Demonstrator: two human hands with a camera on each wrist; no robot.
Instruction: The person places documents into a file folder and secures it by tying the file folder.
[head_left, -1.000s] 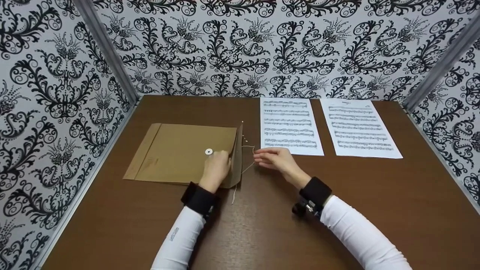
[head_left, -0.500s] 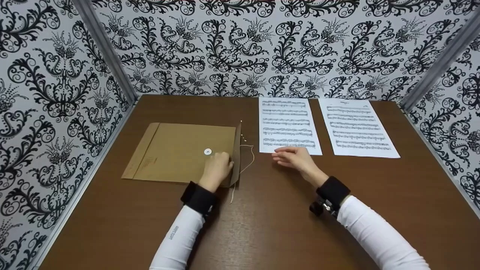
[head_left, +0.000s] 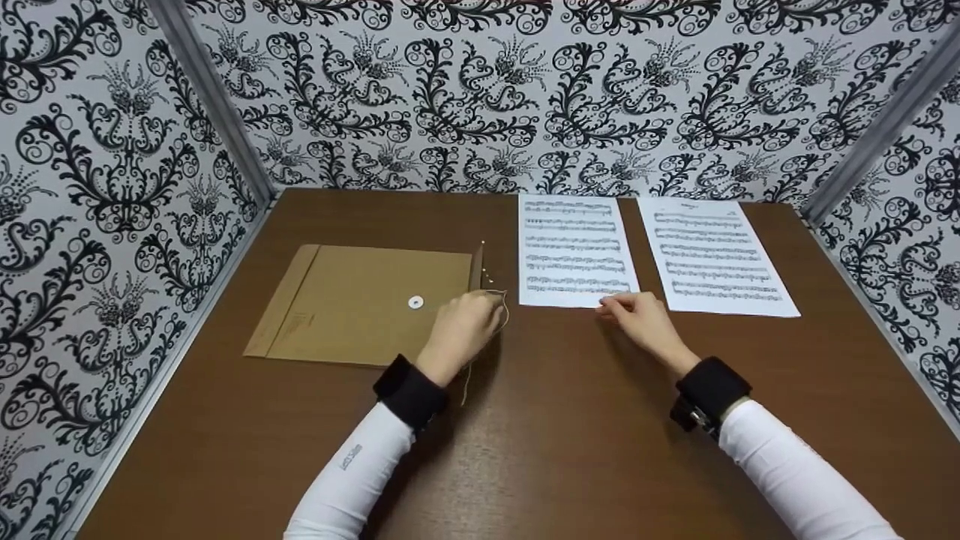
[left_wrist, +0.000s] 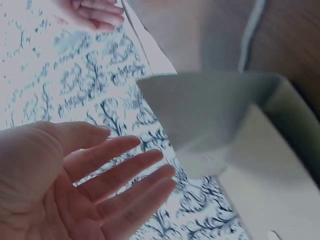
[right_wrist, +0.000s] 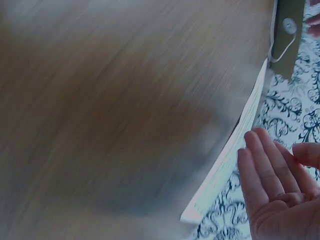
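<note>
My left hand [head_left: 466, 322] hovers over the right end of a brown paper envelope [head_left: 360, 300], fingers loosely bent and holding nothing. A white button [head_left: 415, 302] sits on the envelope, and a thin string [head_left: 465, 386] trails from its flap end. Seen from the left wrist, the raised flap [left_wrist: 200, 120] stands beyond the spread fingers. My right hand [head_left: 641, 319] is at the lower right corner of the left music sheet [head_left: 574, 251]. In the right wrist view its extended fingers [right_wrist: 270, 170] lie close by the sheet's edge, with no paper between them and the thumb.
A second music sheet [head_left: 716, 255] lies to the right of the first on the brown table [head_left: 540, 450]. Patterned black-and-white panels [head_left: 465, 97] rise behind the table and along both sides.
My right hand has left the string and moved right to the music sheet's corner. My left hand has come off the envelope's opening and shifted slightly right. The envelope and sheets stay put.
</note>
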